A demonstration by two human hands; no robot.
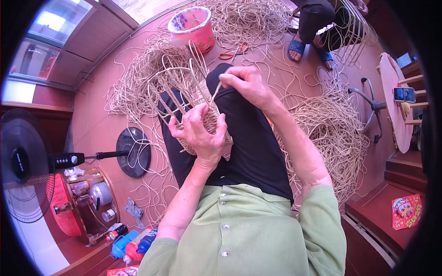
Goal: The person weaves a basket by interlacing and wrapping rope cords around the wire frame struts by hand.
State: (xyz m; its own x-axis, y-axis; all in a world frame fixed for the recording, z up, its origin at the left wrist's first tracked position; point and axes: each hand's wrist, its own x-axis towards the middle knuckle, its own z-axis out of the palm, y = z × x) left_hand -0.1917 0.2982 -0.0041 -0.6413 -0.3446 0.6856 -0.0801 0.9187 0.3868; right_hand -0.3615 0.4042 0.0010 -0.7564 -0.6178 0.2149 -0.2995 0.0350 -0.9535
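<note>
A partly woven piece of beige cord (209, 117) rests on the person's black-trousered lap, its densely woven part toward the body. Open loops and a frame wound with cord rise from its far side. My left hand (200, 133) lies over the woven part, thumb and fingers bent round it, gripping it. Just right of the piece, my right hand (246, 85) is raised above the knee, thumb and forefinger pinched on a cord strand (217, 90) that runs down to the weave.
Heaps of loose cord (329, 138) cover the floor around the legs. Beyond the knees are a red bucket (193, 30) and red-handled scissors (233, 51). A standing fan (23, 161) is at left. Another person's sandaled foot (296, 49) is at upper right, near a chair base (377, 105).
</note>
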